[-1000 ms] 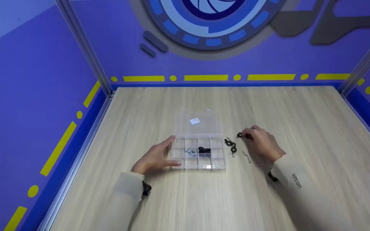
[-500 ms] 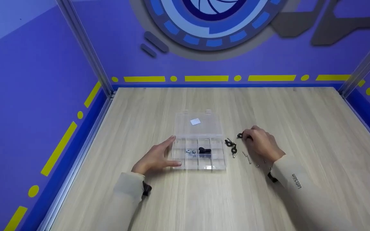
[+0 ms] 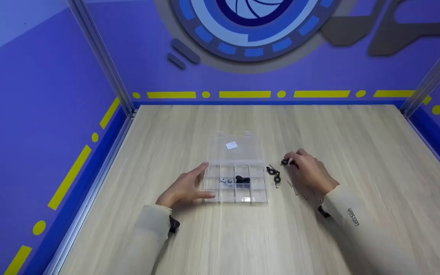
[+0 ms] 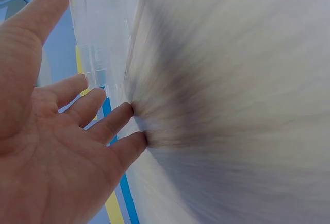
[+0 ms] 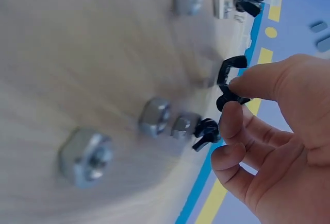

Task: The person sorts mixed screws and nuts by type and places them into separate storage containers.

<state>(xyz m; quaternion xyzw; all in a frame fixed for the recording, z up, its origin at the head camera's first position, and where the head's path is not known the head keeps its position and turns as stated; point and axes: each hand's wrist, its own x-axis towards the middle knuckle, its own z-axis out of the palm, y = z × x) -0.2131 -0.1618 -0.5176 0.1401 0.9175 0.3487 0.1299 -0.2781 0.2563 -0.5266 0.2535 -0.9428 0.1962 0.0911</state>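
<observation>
A clear divided box [image 3: 258,194] lies with its lid open; small silver parts [image 3: 226,181] and black parts [image 3: 243,179] sit in two compartments. My left hand [image 3: 183,188] rests against the box's left side, thumb and fingers spread; in the left wrist view the same hand [image 4: 67,141] has straight, parted fingers. To the right of the box, my right hand [image 3: 311,172] pinches a black wing-shaped piece [image 5: 225,74] between thumb and fingers, seen in the right wrist view above the table. Another black winged piece [image 5: 207,133] lies beside that hand [image 5: 278,131].
Black pieces with screws [image 3: 277,178] lie just right of the box, and loose silver screws [image 3: 293,188] near them. Several silver nuts [image 5: 86,157] rest on the tabletop [image 3: 204,244]. A white label [image 3: 232,145] shows at the lid. Blue panels [image 3: 243,84] enclose the table.
My right fingers have shifted slightly at the black pieces, the index finger a little further left. The left hand stays at the box. The camera view has moved slightly.
</observation>
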